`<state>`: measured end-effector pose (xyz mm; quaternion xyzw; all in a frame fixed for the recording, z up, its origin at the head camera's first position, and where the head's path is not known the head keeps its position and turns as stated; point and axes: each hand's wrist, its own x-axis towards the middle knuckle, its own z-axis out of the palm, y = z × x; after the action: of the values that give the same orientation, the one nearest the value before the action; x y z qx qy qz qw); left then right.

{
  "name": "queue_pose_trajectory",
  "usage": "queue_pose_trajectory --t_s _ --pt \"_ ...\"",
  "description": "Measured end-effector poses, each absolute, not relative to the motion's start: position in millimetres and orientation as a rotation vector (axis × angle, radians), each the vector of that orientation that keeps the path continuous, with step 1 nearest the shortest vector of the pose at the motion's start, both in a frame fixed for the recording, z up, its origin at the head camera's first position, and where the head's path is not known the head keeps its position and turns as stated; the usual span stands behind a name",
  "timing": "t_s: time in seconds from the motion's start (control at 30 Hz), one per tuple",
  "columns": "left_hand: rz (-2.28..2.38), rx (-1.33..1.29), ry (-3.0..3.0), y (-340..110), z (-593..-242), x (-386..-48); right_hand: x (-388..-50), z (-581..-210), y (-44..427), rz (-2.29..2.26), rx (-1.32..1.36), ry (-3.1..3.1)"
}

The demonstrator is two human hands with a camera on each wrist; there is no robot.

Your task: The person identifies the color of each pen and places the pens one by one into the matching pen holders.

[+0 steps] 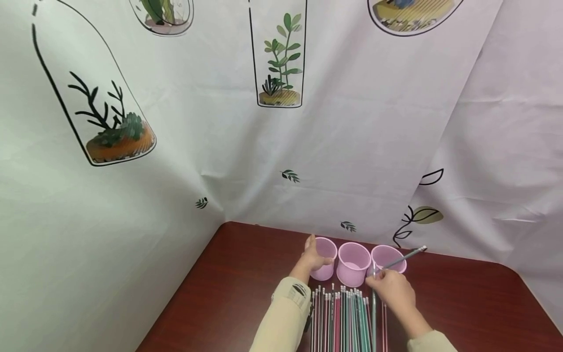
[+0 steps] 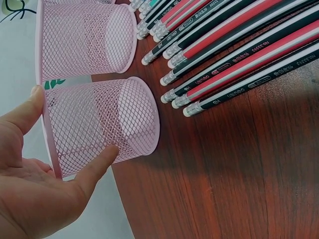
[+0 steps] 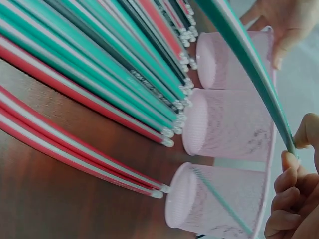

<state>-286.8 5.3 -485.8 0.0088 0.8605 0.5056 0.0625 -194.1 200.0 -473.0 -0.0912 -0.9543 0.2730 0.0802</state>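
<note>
Three pink mesh pencil cups stand in a row at the back of the table. My left hand (image 1: 313, 257) holds the left cup (image 2: 132, 119), its thumb against the mesh wall and another finger at the rim. My right hand (image 1: 392, 289), in front of the right cup (image 3: 229, 199), pinches a green-and-white striped pencil (image 3: 254, 64) near its end; the rest of it extends toward me over the row of pencils. Another green pencil (image 1: 411, 253) leans in the right cup, its eraser end sticking out to the right. Between these two stands the middle cup (image 1: 351, 277).
Many striped pencils (image 1: 340, 318) in black, red and green lie side by side before the cups, eraser ends toward them. Two red pencils (image 3: 79, 154) lie apart on the right. Behind the dark red table (image 1: 255, 259) hangs a white cloth (image 1: 352, 146) printed with plants.
</note>
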Motion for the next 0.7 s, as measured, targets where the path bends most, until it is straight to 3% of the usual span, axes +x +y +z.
queue_pose_trajectory --t_s 0.7 --pt "1.486 -0.017 2.601 6 -482 -284 -223 -401 231 0.863 -0.334 -2.623"
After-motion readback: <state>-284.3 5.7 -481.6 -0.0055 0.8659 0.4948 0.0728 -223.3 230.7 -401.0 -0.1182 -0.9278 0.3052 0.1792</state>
